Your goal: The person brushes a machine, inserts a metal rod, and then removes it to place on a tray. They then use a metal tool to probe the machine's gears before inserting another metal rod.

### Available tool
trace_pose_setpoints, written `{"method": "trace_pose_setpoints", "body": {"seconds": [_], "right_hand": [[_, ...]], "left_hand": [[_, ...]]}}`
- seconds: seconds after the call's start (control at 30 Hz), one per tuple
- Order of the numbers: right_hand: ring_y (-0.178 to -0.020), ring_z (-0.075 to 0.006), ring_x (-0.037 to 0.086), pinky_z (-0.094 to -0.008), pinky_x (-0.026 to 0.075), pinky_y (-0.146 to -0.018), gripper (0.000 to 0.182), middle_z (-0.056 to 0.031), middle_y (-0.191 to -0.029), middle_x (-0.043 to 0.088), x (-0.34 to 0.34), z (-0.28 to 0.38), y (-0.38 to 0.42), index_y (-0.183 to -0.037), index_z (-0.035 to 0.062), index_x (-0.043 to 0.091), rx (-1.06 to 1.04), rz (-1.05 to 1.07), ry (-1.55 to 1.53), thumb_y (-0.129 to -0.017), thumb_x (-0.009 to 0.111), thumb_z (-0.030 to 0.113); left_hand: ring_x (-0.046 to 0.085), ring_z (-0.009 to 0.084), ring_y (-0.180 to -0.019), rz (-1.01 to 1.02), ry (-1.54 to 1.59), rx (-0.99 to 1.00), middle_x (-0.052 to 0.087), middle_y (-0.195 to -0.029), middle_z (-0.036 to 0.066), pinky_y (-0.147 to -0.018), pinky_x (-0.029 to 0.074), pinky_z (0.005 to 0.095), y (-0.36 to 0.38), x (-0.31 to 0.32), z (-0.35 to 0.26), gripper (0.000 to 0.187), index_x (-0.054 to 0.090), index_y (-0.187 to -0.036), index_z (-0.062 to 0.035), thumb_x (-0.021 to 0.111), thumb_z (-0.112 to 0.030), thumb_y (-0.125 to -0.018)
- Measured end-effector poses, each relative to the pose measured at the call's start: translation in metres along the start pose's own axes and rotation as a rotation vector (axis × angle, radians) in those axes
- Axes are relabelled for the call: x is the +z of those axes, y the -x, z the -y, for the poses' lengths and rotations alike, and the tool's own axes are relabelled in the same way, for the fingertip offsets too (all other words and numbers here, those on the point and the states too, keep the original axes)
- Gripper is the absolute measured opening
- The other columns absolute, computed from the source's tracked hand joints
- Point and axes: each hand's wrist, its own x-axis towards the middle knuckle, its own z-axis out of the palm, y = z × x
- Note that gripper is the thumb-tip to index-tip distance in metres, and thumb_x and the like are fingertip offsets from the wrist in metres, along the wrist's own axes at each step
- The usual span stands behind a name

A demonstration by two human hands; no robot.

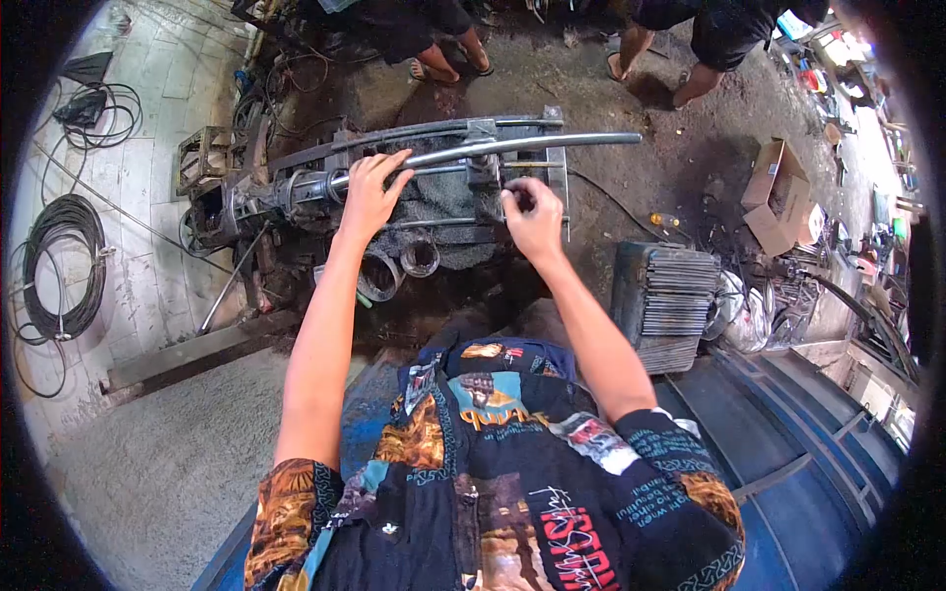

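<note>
A long shiny metal bar (552,143) runs lengthwise over a lathe-like machine (434,128), its right end sticking out past the frame. My left hand (372,194) lies at the bar beside the round chuck-like head (307,187), fingers stretched out and thumb apart. Whether it bears on the bar is not clear. At the block on the machine's rails (485,177), my right hand (537,215) is closed, thumb and fingers curled toward each other. What they pinch, if anything, is hidden. Metal shavings (443,197) cover the bed between the rails.
Metal rings (421,258) stand near the machine's front side. A ribbed motor (680,305) sits at right, with a cardboard box (777,197) beyond. Coiled cable (64,266) hangs at left. Two people's feet (434,69) and legs (700,74) show across the machine.
</note>
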Motion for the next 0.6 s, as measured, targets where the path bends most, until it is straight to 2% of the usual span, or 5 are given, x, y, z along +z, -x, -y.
{"method": "trace_pose_setpoints", "body": {"seconds": [0.13,0.23,0.43,0.5,0.6], "right_hand": [[-0.098,-0.0339,0.059,-0.0457,0.043,-0.095,0.032,-0.0143,-0.103,0.061,-0.052,0.065,-0.068,-0.11,0.0081,0.058,-0.676,-0.07,0.55,-0.082,0.068,0.02],[-0.092,-0.0383,0.062,-0.05,0.047,-0.086,0.035,-0.0175,-0.098,0.063,-0.066,0.038,-0.095,-0.112,0.0072,0.051,-0.476,0.325,0.661,-0.085,0.064,0.024],[-0.081,-0.0384,0.067,-0.0494,0.056,-0.072,0.04,-0.0226,-0.091,0.065,-0.061,0.077,-0.009,-0.112,-0.005,0.052,-0.305,0.676,1.019,-0.084,0.052,0.024],[-0.082,-0.041,0.068,-0.0498,0.056,-0.078,0.033,-0.0283,-0.093,0.066,-0.032,0.097,0.015,-0.094,-0.007,0.062,-0.2,0.89,0.874,-0.081,0.053,0.022],[-0.073,-0.0415,0.067,-0.0504,0.056,-0.071,0.024,-0.0252,-0.074,0.066,0.043,0.072,-0.001,-0.071,-0.0038,0.065,-0.607,0.835,0.584,-0.076,0.056,0.019]], "left_hand": [[0.058,0.033,-0.101,0.029,-0.024,-0.026,0.065,-0.11,0.014,-0.094,0.041,0.0426,-0.001,-0.003,-0.002,0.035,0.065,-0.12,-0.0065,0.067,-0.022,-0.088],[0.05,0.0359,-0.123,-0.068,0.032,-0.053,0.056,-0.128,0.019,-0.111,0.031,0.0441,0.004,-0.006,-0.002,0.045,0.055,-0.132,-0.0048,0.064,-0.02,-0.09],[0.044,0.0359,-0.131,-0.299,0.061,-0.155,0.049,-0.138,0.022,-0.112,0.03,0.0422,0.041,-0.031,0.02,0.046,0.047,-0.136,0.0018,0.054,-0.02,-0.096],[0.043,0.0359,-0.132,-0.316,0.064,-0.2,0.049,-0.139,0.022,-0.111,0.033,0.0402,0.057,-0.037,0.036,0.044,0.046,-0.137,0.0034,0.05,-0.017,-0.098],[0.042,0.0353,-0.134,-0.329,0.152,-0.302,0.047,-0.141,0.022,-0.112,0.031,0.0398,0.071,-0.042,0.049,0.044,0.045,-0.138,0.0027,0.045,-0.019,-0.1]]}}
